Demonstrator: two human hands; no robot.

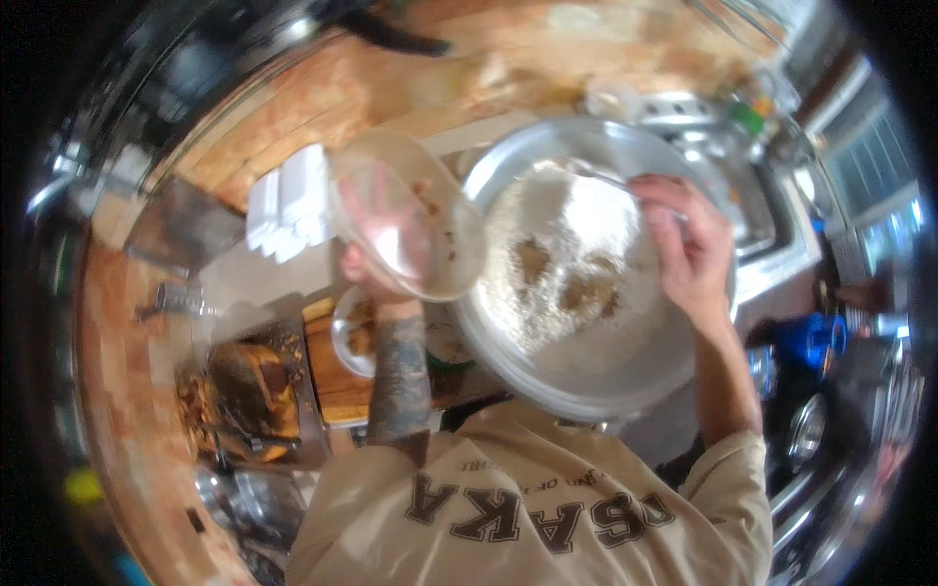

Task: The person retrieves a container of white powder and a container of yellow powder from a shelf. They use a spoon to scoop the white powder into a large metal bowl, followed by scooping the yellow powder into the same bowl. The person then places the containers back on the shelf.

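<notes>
My left hand (370,277) grips a translucent plastic container (463,242) from its far side, and my fingers show through its wall. The container is tilted beside a wide metal bowl (520,377), with brown bits stuck to its inside. In the bowl lies white powder (513,315), probably flour, with brown patches (586,286) on top. My right hand (685,238) pinches the handle of a metal spoon (604,178) over the bowl's right half. The spoon's head reaches the powder near the far side, blurred by glare.
A stainless sink (755,205) lies right of the bowl. To the left are stacked white packets (289,201), a wooden board (322,366) and a small bowl (355,344) of brown food. A dark cutting surface with brown pieces (253,395) sits nearer. A blue object (806,340) is at the right.
</notes>
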